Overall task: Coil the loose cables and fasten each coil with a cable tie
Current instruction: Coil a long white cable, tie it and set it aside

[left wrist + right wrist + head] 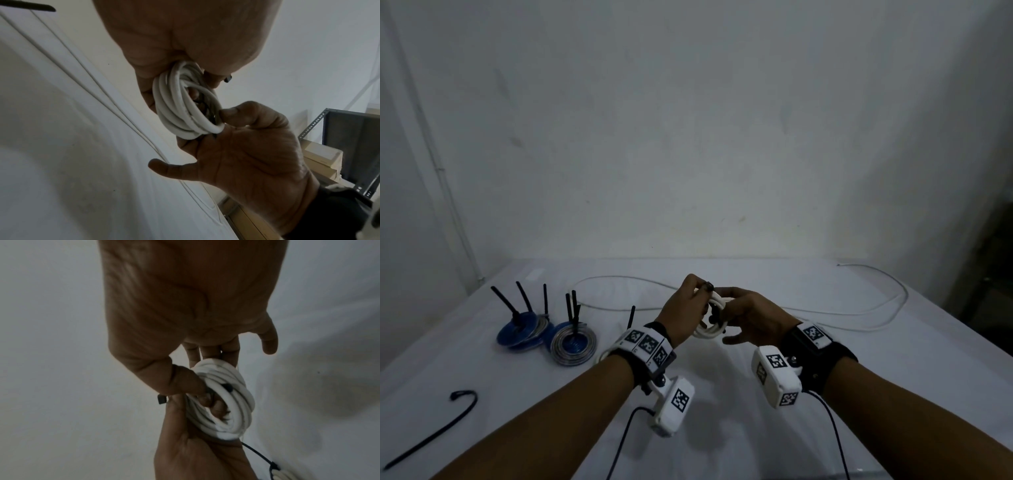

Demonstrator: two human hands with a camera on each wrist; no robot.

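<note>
Both hands hold my white cable coil (709,320) above the tabletop (722,428) — left hand (683,310) pinches a black cable tie (708,285), right hand (755,317) grips the loops. Tied coils (547,334) sit left. A loose white cable (859,310) lies behind, near the far edge. My fingers hide most of the tie.

White cloth-covered table (756,428), bare white wall (688,120), grey metal rack (353,146) beside cardboard boxes (320,155)
</note>
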